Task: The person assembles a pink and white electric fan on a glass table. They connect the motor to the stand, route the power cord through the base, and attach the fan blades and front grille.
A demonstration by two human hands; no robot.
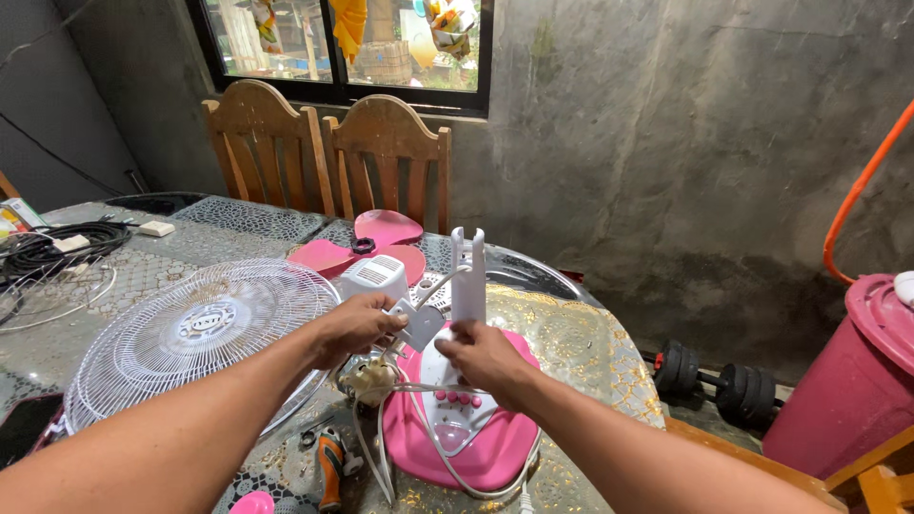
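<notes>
The left hand (354, 326) pinches a small grey plate (420, 325), fingers pressed on its left edge. The right hand (484, 357) closes its grip round the foot of a white post (467, 276), which rises straight up toward twelve o'clock, its forked top well above both hands. The plate lies just at nine o'clock of the post's lower end, touching or nearly so; I cannot tell which. The left hand is nearer the plate, the right nearer the post. White cord (433, 388) loops under both hands. Below, at six o'clock, sits the pink base (495, 447) on the desk (590, 352). A white grille (200, 328) lies at nine o'clock, pink blades (386, 238) at eleven, and a screwdriver (330, 466) at seven.
</notes>
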